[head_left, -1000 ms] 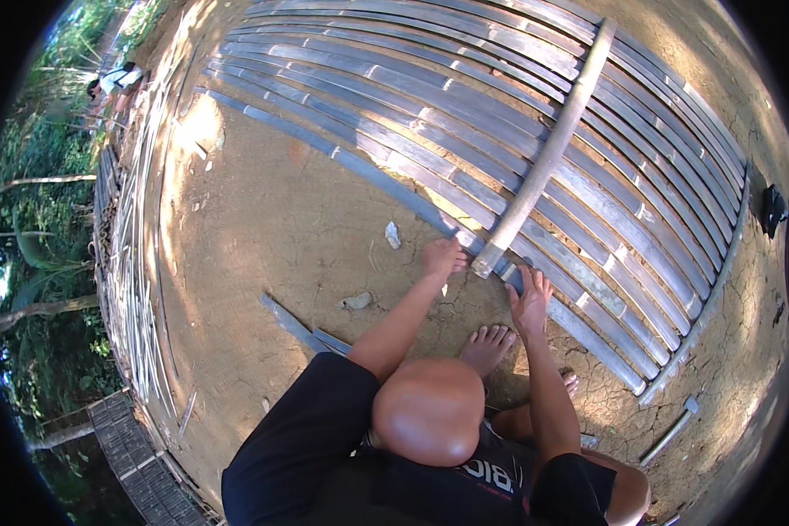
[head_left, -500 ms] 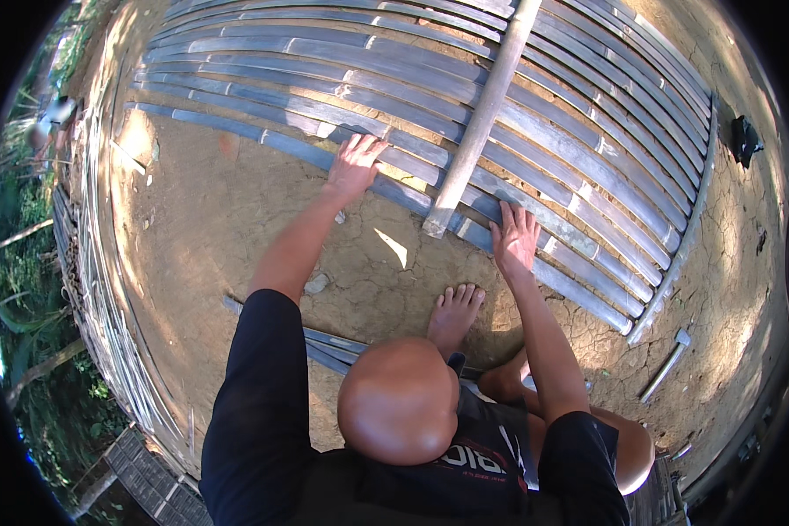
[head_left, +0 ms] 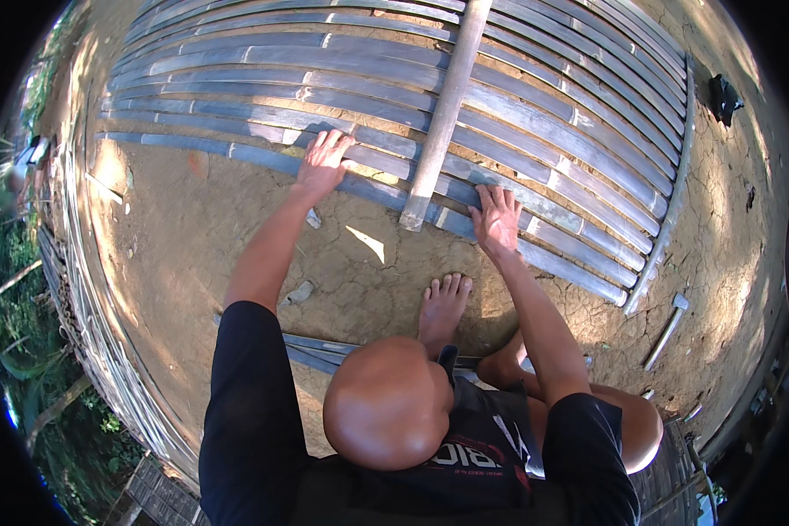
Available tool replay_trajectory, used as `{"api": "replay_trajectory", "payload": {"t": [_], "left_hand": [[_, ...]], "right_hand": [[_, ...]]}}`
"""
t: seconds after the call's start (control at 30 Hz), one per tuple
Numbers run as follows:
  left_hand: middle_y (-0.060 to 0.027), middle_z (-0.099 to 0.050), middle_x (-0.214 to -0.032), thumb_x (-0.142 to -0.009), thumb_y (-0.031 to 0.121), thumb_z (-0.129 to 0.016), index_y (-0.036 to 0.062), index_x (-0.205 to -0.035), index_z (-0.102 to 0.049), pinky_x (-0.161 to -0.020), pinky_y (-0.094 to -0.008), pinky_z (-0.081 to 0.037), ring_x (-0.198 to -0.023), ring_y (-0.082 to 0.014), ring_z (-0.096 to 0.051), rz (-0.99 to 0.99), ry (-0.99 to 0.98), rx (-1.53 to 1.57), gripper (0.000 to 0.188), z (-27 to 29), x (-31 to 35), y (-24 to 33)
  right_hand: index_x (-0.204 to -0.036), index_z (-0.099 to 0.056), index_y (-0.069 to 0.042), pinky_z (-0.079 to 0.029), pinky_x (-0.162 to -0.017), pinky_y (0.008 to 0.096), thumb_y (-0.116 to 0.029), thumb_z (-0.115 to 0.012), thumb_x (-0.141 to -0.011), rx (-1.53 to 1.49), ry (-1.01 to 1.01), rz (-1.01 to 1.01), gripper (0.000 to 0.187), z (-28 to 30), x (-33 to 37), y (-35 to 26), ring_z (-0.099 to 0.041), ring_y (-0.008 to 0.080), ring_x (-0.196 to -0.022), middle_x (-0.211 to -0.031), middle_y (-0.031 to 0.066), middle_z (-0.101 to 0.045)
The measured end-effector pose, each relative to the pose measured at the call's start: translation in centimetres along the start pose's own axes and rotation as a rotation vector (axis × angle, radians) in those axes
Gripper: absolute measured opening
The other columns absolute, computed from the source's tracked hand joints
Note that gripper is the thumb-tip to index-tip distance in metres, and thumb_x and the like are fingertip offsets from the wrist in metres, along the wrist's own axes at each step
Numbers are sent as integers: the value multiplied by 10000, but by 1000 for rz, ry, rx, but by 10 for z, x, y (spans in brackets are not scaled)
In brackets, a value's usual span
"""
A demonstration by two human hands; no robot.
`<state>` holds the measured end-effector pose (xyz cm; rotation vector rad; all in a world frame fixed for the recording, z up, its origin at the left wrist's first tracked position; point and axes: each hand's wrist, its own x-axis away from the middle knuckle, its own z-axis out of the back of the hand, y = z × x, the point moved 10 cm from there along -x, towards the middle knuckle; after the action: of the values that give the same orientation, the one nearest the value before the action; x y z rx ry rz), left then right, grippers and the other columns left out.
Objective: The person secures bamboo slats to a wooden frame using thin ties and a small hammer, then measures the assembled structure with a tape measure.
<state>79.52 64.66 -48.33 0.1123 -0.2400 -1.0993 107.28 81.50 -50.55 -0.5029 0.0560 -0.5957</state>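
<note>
A wide frame of split bamboo slats (head_left: 368,57) lies on the ground ahead of me, its slats side by side with narrow gaps. A round pole (head_left: 447,114) crosses over them, its near end by the closest slat. Left of the pole, my left hand (head_left: 324,164) rests on the nearest slats, fingers forward and thumb apart. My right hand (head_left: 498,221) lies on the near slats to the pole's right, with its fingers spread. Neither hand shows a grip around a slat. The undersides of the slats are hidden.
A hammer (head_left: 666,333) lies on the cracked dirt at the right. My bare foot (head_left: 444,307) stands just short of the frame. Loose bamboo strips (head_left: 311,348) lie beside me, and long thin poles (head_left: 118,351) line the left edge. A black object (head_left: 723,99) sits at far right.
The whole scene has shifted left and slightly up in the view. Both hands stay on the slats in about the same places beside the pole.
</note>
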Motion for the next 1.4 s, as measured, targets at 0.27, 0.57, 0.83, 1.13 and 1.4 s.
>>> {"api": "replay_trajectory", "payload": {"t": [0.27, 0.57, 0.83, 1.13, 1.4], "left_hand": [[-101, -518, -1249, -838, 216, -700, 132, -1258, -574, -979, -478, -404, -1175, -320, -487, -30, 35, -41, 447, -8, 6, -4], [-139, -530, -1272, -886, 323, -671, 116, -1270, -574, -1046, -484, -391, -1183, -359, -507, 17, 37, 27, 446, 3, 2, -5], [-106, -534, -1353, -901, 309, -655, 139, -1340, -562, -1104, -508, -334, -1287, -320, -461, 51, -32, 62, 480, -12, -35, 5], [-88, -563, -1276, -900, 256, -640, 129, -1262, -615, -1016, -462, -377, -1208, -293, -498, -33, 54, 33, 384, -13, -40, 7], [-79, -555, -1258, -911, 273, -627, 133, -1264, -598, -1007, -463, -378, -1203, -288, -495, -44, 54, -27, 381, -13, -42, 14]], "right_hand": [[-1282, -568, -71, -360, -977, 484, -191, -698, -838, -32, -5, 4, 478, 2, 1, 0, -470, 307, -1150, -1221, 100, -522], [-1308, -578, -94, -382, -970, 480, -225, -659, -887, -64, 86, -34, 448, 25, -6, 3, -498, 315, -1127, -1224, 106, -547], [-1326, -577, -90, -379, -987, 485, -247, -642, -902, 40, 61, -21, 457, 28, -25, 22, -480, 324, -1178, -1279, 104, -561], [-1287, -594, -95, -376, -978, 492, -238, -644, -895, 38, 62, -24, 420, 25, -27, 29, -475, 317, -1176, -1289, 75, -566], [-1267, -596, -119, -373, -939, 515, -246, -648, -888, 45, 89, -8, 403, 26, -25, 33, -477, 294, -1137, -1244, 47, -563]]}}
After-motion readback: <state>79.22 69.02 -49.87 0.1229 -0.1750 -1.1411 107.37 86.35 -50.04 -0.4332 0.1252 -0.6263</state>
